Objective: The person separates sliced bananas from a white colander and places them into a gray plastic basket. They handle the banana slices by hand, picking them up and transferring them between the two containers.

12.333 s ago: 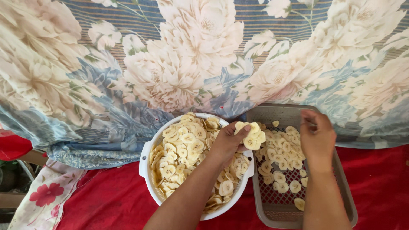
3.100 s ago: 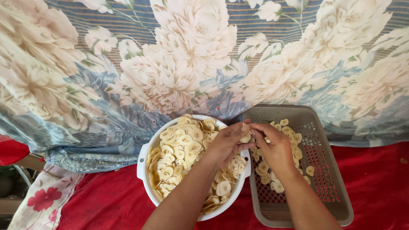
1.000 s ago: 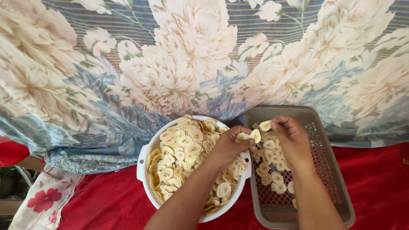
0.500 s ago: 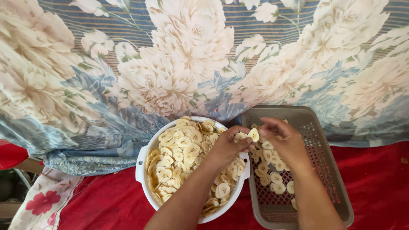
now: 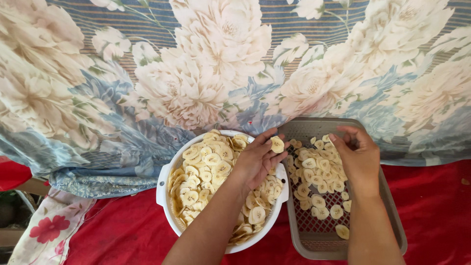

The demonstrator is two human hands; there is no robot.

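Note:
A white round bowl (image 5: 164,182) full of pale yellow banana slices (image 5: 203,169) sits on a red cloth. To its right lies a grey perforated tray (image 5: 395,221) with several slices (image 5: 314,175) spread over its far half. My left hand (image 5: 257,159) hovers over the bowl's right rim, its fingertips pinching a single slice (image 5: 277,144). My right hand (image 5: 358,157) is above the tray's far right part, fingers curled close together at the tips over the slices; what they hold cannot be told.
A large floral sheet (image 5: 221,73) in cream, blue and grey covers everything behind the bowl and tray. The red cloth (image 5: 127,230) runs along the near side. A white cloth with a red flower (image 5: 46,228) lies at the lower left.
My right hand has moved right, away from my left hand, over the tray's far right. My left hand stays at the bowl's rim with one slice.

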